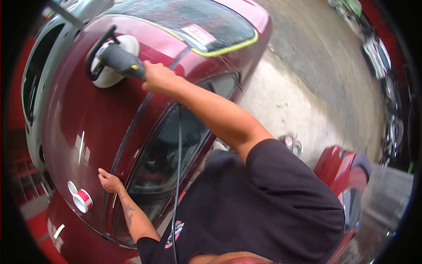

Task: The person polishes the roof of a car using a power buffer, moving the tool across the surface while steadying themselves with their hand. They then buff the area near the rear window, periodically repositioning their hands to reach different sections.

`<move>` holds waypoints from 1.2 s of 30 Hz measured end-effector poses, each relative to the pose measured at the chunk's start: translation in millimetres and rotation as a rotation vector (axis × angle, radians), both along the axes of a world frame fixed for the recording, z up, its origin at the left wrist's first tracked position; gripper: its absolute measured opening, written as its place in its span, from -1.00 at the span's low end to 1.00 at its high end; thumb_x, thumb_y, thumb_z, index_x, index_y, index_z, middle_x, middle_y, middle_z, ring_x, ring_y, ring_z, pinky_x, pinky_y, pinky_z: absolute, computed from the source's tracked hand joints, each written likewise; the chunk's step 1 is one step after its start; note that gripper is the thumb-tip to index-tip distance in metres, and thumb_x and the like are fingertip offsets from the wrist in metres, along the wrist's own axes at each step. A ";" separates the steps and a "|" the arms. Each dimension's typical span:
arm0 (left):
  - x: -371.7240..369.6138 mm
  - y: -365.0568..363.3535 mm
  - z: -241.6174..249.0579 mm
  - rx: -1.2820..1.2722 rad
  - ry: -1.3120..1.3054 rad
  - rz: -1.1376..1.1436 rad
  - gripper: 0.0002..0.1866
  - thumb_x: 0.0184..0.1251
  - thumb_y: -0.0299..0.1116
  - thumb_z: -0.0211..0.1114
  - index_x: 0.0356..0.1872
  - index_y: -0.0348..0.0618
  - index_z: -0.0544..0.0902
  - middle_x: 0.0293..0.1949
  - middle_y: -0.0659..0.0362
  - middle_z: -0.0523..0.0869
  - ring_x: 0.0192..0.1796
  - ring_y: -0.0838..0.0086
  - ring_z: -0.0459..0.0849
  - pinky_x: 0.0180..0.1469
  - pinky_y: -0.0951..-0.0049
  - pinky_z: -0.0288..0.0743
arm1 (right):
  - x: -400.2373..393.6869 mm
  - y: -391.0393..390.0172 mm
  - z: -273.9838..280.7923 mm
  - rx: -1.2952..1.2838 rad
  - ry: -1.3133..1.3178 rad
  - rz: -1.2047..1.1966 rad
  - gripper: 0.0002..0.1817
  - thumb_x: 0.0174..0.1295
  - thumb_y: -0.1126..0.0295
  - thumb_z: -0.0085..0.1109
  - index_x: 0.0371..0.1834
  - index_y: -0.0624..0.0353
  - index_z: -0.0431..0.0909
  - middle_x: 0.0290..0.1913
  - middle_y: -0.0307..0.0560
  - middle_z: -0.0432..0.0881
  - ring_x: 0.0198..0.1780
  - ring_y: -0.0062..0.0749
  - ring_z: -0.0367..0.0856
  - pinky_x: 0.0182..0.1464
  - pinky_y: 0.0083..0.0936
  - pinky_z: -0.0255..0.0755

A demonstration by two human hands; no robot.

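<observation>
My right hand (160, 78) is wrapped round the grey body of a power polisher (118, 59). Its wide white pad (128, 44) lies against the dark red car roof (101, 119), and a black loop handle (91, 57) curves over the pad's far side. Lower down, my left hand (110, 181) rests on the roof near the dark trim strip, its fingers loosely bent and holding nothing. A white tin with a red band (82, 201) stands on the roof near that hand, beside a round white lid (72, 188).
A dark cord (179, 154) hangs across the side window (169, 149). Yellow-green masking tape (228, 50) edges the wet-looking windscreen or rear glass (211, 22). A grey vehicle (37, 83) stands beyond the roof. Another red vehicle (332, 169) is behind me on the concrete floor (290, 92).
</observation>
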State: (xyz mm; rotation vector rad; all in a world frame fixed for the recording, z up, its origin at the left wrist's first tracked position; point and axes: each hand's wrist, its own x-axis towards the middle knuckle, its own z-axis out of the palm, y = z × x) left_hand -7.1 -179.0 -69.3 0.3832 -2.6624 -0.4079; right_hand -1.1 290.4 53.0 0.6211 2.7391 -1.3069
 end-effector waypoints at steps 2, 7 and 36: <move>0.0 3.9 5.0 -0.003 0.000 -0.006 -0.33 0.65 0.27 -0.03 -0.18 -0.17 0.75 -0.22 -0.11 0.82 -0.14 -0.18 0.74 -0.12 -0.15 0.51 | 9.9 -4.4 -2.7 -0.035 0.014 -0.033 -0.42 0.15 0.33 0.37 0.27 0.15 0.45 0.05 0.27 0.76 0.13 0.22 0.76 0.14 0.07 0.66; 6.1 19.7 12.7 -0.007 -0.005 0.008 -0.29 0.62 0.34 -0.06 -0.14 -0.13 0.78 -0.19 -0.09 0.83 -0.08 -0.16 0.75 -0.02 -0.15 0.53 | 37.0 -14.0 -7.1 -0.059 0.077 -0.026 -0.45 0.15 0.36 0.40 0.22 0.21 0.48 0.02 0.24 0.78 0.08 0.19 0.79 0.08 0.02 0.68; 5.6 9.5 3.6 0.124 0.076 -0.070 -0.33 0.69 0.25 -0.09 0.04 -0.10 0.80 -0.11 -0.11 0.85 -0.05 -0.21 0.76 -0.07 -0.14 0.58 | 44.7 -102.1 3.3 -0.013 0.127 0.303 -0.44 0.11 0.37 0.43 0.21 0.14 0.49 -0.07 0.25 0.77 0.01 0.25 0.78 0.03 0.08 0.68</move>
